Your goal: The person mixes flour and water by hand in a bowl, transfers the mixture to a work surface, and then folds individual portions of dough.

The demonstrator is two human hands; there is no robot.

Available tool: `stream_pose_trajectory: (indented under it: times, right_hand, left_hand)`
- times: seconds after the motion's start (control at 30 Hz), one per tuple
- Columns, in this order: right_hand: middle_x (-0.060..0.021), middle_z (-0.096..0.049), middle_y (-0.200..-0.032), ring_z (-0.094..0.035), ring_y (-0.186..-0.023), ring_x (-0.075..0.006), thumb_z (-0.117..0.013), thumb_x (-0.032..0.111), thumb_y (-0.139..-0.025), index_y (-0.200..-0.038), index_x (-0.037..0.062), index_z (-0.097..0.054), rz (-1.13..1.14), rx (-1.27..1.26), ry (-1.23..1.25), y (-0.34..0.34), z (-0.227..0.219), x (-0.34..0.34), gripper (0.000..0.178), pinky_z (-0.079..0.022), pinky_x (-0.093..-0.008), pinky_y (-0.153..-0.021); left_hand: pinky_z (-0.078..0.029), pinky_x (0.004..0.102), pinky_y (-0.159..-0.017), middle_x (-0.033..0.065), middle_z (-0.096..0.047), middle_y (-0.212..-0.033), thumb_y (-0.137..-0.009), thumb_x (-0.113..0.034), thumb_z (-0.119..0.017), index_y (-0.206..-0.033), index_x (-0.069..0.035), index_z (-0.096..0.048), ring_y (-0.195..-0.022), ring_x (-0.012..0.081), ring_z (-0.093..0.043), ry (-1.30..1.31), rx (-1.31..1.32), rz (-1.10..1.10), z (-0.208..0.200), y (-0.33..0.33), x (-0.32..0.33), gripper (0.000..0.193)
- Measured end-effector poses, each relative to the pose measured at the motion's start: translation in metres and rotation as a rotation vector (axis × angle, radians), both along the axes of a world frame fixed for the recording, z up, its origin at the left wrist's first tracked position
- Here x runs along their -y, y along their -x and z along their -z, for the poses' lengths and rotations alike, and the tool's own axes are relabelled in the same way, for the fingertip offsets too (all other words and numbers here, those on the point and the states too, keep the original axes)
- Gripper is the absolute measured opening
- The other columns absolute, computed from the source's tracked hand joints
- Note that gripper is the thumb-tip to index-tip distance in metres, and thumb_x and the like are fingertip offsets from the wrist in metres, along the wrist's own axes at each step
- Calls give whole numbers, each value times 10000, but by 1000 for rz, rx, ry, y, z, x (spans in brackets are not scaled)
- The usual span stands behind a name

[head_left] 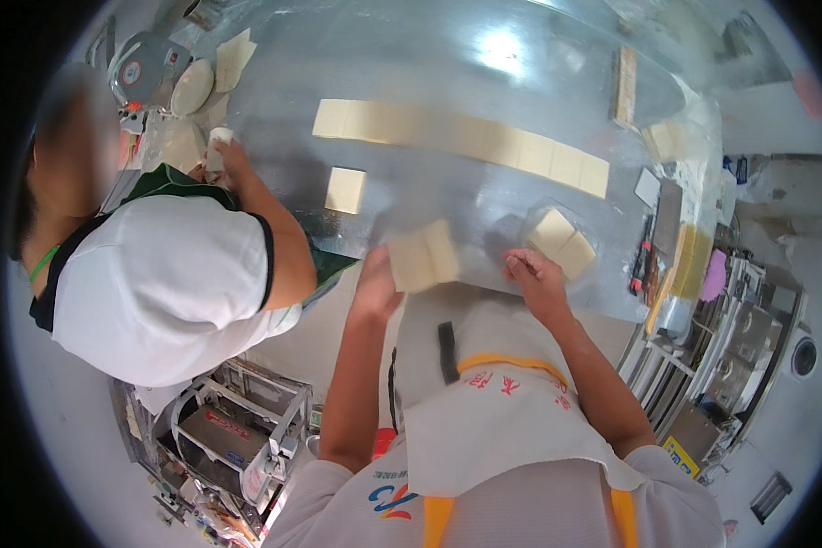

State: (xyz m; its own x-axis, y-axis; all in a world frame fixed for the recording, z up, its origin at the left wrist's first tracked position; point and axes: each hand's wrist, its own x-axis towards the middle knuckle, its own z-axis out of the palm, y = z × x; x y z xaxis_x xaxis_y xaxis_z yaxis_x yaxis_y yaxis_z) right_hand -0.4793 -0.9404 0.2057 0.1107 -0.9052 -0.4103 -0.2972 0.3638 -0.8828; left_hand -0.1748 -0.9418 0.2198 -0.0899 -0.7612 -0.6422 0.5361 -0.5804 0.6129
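Note:
My left hand [377,285], at the front edge of the metal table, is closed on pale yellow dough squares [425,258], which are blurred by motion and partly past the edge. To the right, my right hand [537,275] has its fingers curled and pressed together; whether anything is between them cannot be made out. Just beyond it lie more dough squares [563,241], touching or overlapping one another. Farther back, a long row of dough squares [461,139] runs across the table. One separate dough piece [345,190] sits nearer, left of centre.
At left, a co-worker in a white cap [169,283] holds a white object [217,146] over the table [411,64]. A grey scale [146,68] stands at the back left. Along the right edge lie a wide blade [667,219], red-handled tools [642,260] and a wooden strip [625,87].

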Motion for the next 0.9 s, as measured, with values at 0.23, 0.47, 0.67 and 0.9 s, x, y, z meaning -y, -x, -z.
stream_pose_trajectory:
  times: [0.23, 0.47, 0.67, 0.9]
  right_hand:
    - [-47, -720, -903, -671, -845, -118, -616, 109, -1074, -1129, -10, -728, 135, 57, -7, 77, -8, -31, 172, -557, -286, -817]
    - [-66, -735, -876, -663, -819, -137, -626, 197, -1070, -1131, -12, -732, 161, 16, 77, 126, -31, -17, 243, -538, -300, -799]
    - [-123, -722, -1209, -667, -1159, -195, -544, 424, -1134, -1291, -39, -668, 207, 858, -222, 123, -32, 7, 505, -519, -335, -1027]
    - [-117, -711, -1274, -674, -1144, -213, -628, 270, -1066, -1345, -22, -656, 53, 1373, -537, 123, -39, -13, 404, -521, -363, -1022]
  left_hand:
    - [-593, 284, -827, 42, -797, -1045, -964, -55, -738, -1175, 27, -796, -907, 130, -739, 171, 313, 266, -15, 60, 48, 234]
    - [-544, 262, -733, 16, -783, -982, -919, -74, -814, -1057, -10, -807, -830, 73, -679, 196, 643, 533, -50, 110, 50, 152]
    - [-555, 281, -794, 29, -790, -1014, -895, -65, -841, -1095, -3, -806, -876, 95, -697, 290, 153, 432, -100, 171, 16, 212]
    - [-539, 259, -750, 30, -775, -947, -909, -142, -861, -1108, 22, -807, -817, 83, -655, 237, 702, 448, -94, 202, -6, 263]
